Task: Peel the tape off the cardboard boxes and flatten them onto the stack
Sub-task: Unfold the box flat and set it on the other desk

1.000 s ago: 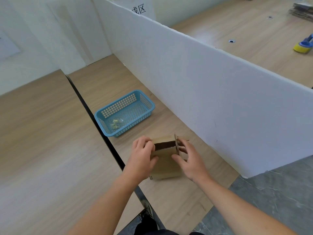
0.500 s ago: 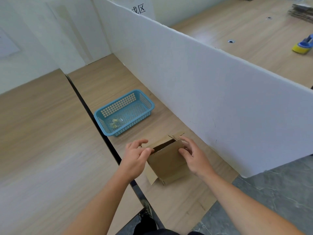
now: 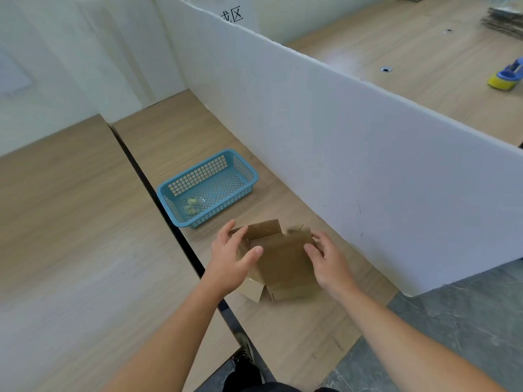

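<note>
1. Cardboard box (image 3: 283, 261) sits lower centre on the narrow table (image 3: 297, 335). It is mostly collapsed, with flaps splayed at the far and near ends.
2. Left hand (image 3: 230, 260) grips the box's left side, thumb laid on the top face and fingers wrapped behind a flap. Right hand (image 3: 329, 263) grips the right side, thumb on top and fingers curled over the far corner.
3. Edges: white partition (image 3: 353, 154) runs diagonally just right of the box, near the right hand. Dark gap (image 3: 158, 190) between the tables runs just left of the left hand. Grey floor (image 3: 452, 335) starts at the table's end, lower right.
4. Room: the table surface carries on below the box toward the bottom of frame. A wider second table (image 3: 70, 222) fills the left.
5. Blue basket (image 3: 253, 176) sits just above the box, not touching it, between gap and partition. Inside, a few small yellowish scraps (image 3: 191, 206) lie toward its lower-left corner; can't tell what they are.
6. Stack (image 3: 503, 21) of flat cardboard is upper right, past the partition, well apart from the box. Yellow-blue tool (image 3: 506, 79) lies below it.
</note>
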